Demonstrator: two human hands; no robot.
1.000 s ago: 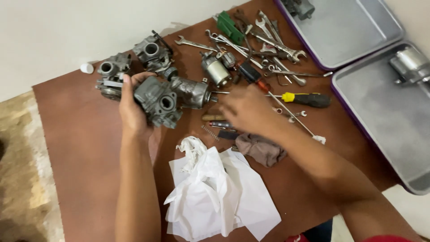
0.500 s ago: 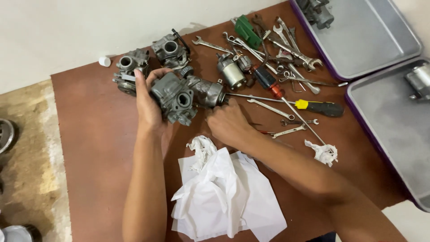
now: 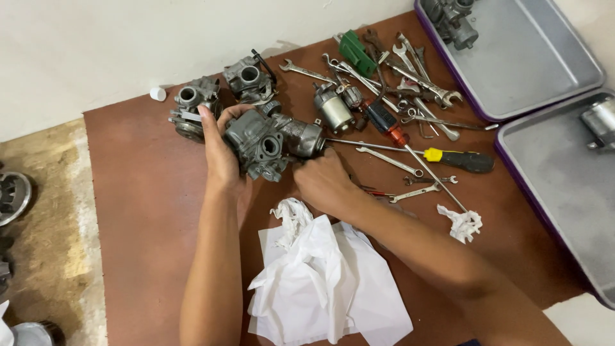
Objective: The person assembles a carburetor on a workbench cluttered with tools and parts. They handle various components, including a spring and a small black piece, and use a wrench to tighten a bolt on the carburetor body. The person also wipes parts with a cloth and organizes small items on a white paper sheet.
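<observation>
Since the earlier frame the right hand (image 3: 325,182) has left the scattered tools and come in to the grey metal carburettor (image 3: 266,142), which the left hand (image 3: 222,160) holds raised near the back edge of the brown worktop (image 3: 141,211). The left fingers are clenched round the carburettor's near side; the right fingers curl against its round end, though the hand hides how firmly they grip. Two more grey carburettors (image 3: 214,96) sit behind it at the back edge. Two purple-rimmed metal trays (image 3: 532,64) lie at the right corner, both cut off by the frame: one holds a grey engine part (image 3: 451,16), the other a silver cylinder (image 3: 599,122), each only partly seen. Crumpled white paper (image 3: 320,282) lies at the front edge. The spanners (image 3: 410,77) overlap too much to count.
</observation>
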